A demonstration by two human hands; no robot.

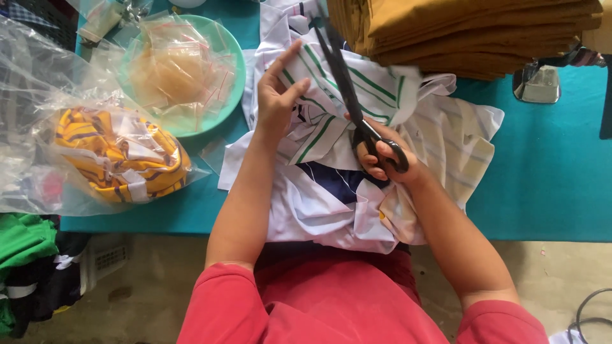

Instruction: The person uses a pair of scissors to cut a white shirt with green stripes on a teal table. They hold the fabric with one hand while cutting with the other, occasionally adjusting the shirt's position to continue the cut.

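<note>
On the teal worktop [548,178], right in front of the person, lies a heap of white garment [331,204] with green stripes and a dark blue patch. The left hand [277,95] rests on its upper fold, fingers [290,54] spread and bent, pressing and pinching the striped cloth rather than lying loose. The right hand [382,156] grips a pair of black scissors [350,95], thumb and fingers threaded through the handle loops and clenched around them; the long blades point away from the person across the striped fold, and they look nearly closed, though motion blur makes that hard to judge. To the left, a pale green bowl [226,95] holds small clear zip bags [175,67], and nearer the worktop's edge a clear plastic bag [38,108] wraps a yellow and purple striped garment [121,156]. At the far side, just beyond the scissor tips, sits a stack of folded mustard-brown cloth [472,32]. Green and dark clothing [25,255] lies on the floor at lower left.
</note>
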